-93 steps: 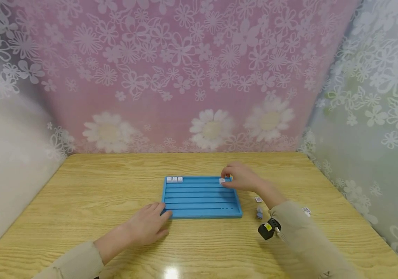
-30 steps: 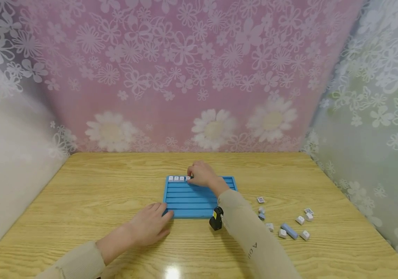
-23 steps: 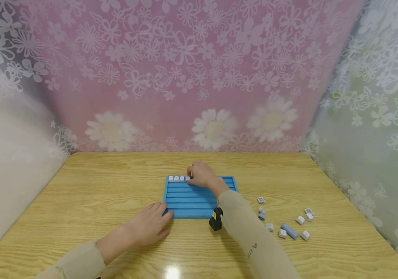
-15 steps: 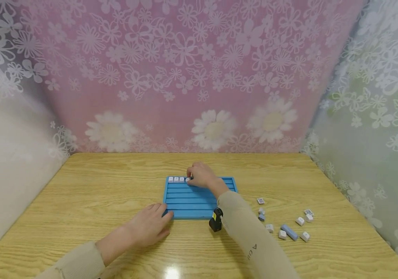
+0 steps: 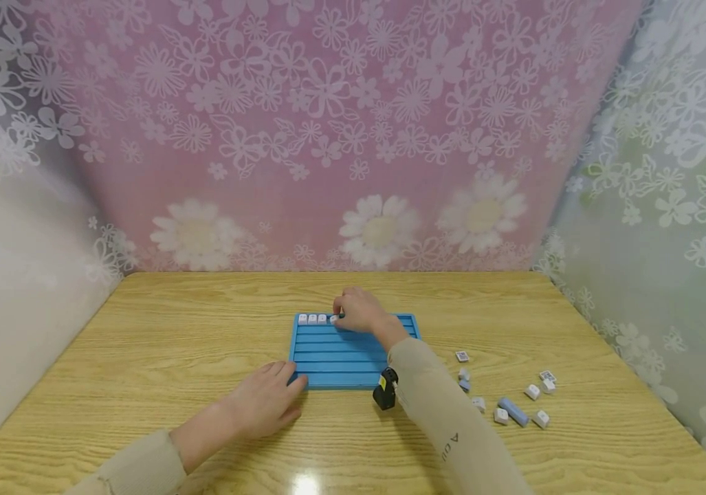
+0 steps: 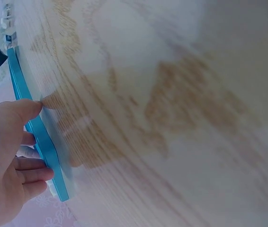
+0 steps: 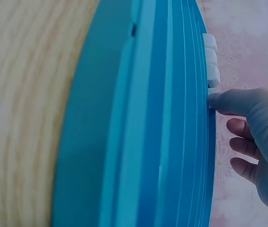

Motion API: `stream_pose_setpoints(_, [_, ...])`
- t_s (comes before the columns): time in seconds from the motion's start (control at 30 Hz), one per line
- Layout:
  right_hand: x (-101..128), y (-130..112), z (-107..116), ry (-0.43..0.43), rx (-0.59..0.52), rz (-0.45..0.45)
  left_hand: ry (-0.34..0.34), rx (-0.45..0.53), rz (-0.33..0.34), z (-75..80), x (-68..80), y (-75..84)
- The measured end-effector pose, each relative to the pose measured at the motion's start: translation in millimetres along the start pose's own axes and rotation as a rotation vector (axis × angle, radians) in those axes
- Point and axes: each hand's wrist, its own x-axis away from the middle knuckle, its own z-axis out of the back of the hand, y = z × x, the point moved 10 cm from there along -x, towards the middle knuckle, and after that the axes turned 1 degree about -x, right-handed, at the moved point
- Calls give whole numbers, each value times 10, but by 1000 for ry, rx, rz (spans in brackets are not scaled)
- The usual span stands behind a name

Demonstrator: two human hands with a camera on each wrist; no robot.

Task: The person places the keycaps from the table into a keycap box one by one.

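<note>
Tray [image 5: 353, 354], blue, grooved, flat on desk [image 5: 142, 344], near middle. Row of small white tiles [image 5: 312, 318] seated in farthest groove, at left end. Fourth tile [image 5: 333, 319] at right end of that row, touched by right hand [image 5: 359, 311]; fingers curled over it, thumb tip against it in right wrist view [image 7: 221, 100]. Full pinch on tile not confirmable from these views. Left hand [image 5: 262, 399] resting flat, fingers relaxed and straight, at near left corner of tray; thumb against tray edge in left wrist view [image 6: 25, 109]. Loose tiles [image 5: 501, 402] scattered on desk to right of tray, well apart from it, with one longer pale blue piece [image 5: 513, 410] among them. Black wrist device [image 5: 385, 389] on right sleeve, over near edge of tray.
</note>
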Motion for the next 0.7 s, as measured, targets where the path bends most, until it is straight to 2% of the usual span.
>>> stream_pose_setpoints(0.3, [4, 46, -12, 6, -30, -12, 0, -3, 0, -9, -2, -5])
stream_pose_setpoints(0.53, [3, 79, -26, 5, 8, -25, -9, 0, 3, -11, 7, -1])
stream_pose_setpoints(0.7, [9, 58, -19, 10, 13, -2, -13, 0, 5, -21, 3, -3])
